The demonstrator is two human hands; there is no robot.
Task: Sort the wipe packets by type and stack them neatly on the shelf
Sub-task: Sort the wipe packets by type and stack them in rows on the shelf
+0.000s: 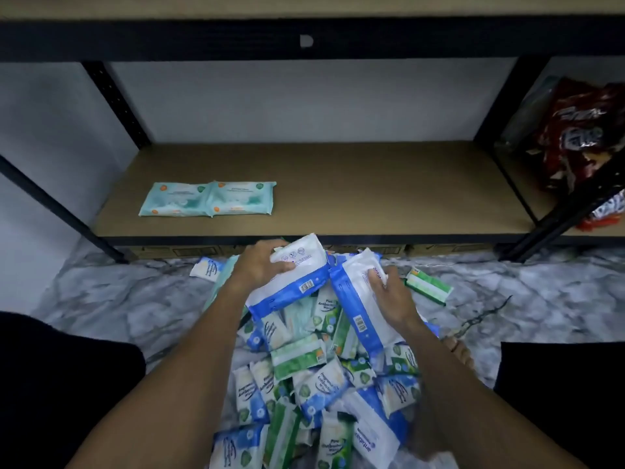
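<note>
My left hand (262, 264) grips a large white and blue wipe packet (294, 282) lifted above the pile. My right hand (389, 292) holds a second white and blue packet (355, 299) of the same look beside it. Below both lies a heap of mixed wipe packets (314, 384) on the floor: blue and white ones, green and white ones. Two pale teal packets with orange dots (209, 199) lie flat side by side on the left part of the brown shelf board (372, 184).
Black metal uprights (115, 103) frame the shelf. Red snack bags (581, 137) fill the neighbouring bay at the right. A green packet (429, 286) and a small blue one (207, 268) lie apart on the marble floor (101, 299). My dark-clothed knees flank the pile.
</note>
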